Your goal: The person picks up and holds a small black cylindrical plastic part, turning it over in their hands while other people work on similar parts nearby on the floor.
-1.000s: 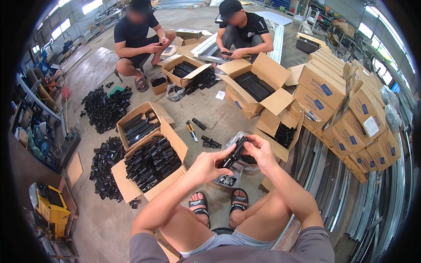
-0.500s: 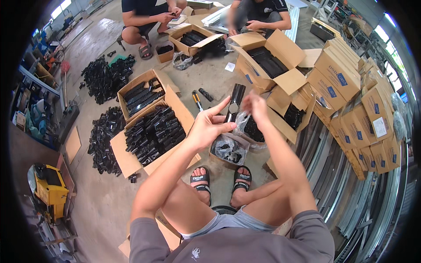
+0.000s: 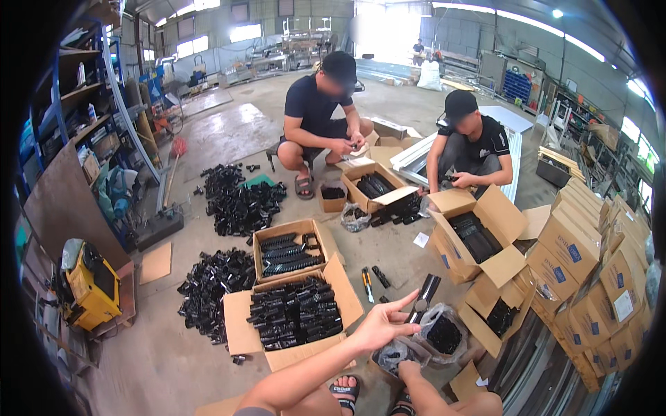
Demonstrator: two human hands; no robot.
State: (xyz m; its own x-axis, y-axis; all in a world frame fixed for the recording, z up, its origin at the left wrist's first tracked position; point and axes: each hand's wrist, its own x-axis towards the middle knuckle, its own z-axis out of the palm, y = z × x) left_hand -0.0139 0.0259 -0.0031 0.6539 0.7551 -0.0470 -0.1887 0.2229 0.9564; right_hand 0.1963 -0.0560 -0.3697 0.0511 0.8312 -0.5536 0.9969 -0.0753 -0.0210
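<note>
My left hand point(image 3: 383, 324) grips a black plastic fitting point(image 3: 429, 291) between thumb and fingers, its long end pointing up and away. A round grey spot shows at the middle of the fitting. Lower down, my right hand point(image 3: 411, 369) reaches into a small carton lined with a clear plastic bag point(image 3: 395, 352); its fingers are hidden there. Right beside that carton stands another bag-lined box of small black parts point(image 3: 444, 334). To the left of my left hand is a large open carton point(image 3: 243, 326) packed with similar black fittings.
A yellow-handled tool point(image 3: 366, 277) and a loose black fitting point(image 3: 381, 276) lie on the floor ahead. Heaps of black parts point(image 3: 218, 284) spread at left. Two people crouch beyond open cartons point(image 3: 503, 201). Stacked boxes point(image 3: 562, 260) and metal bars line the right side.
My view has tilted up, showing more of the workshop. My right hand has gone from beside the fitting down into the bag-lined carton. My left hand keeps the fitting raised.
</note>
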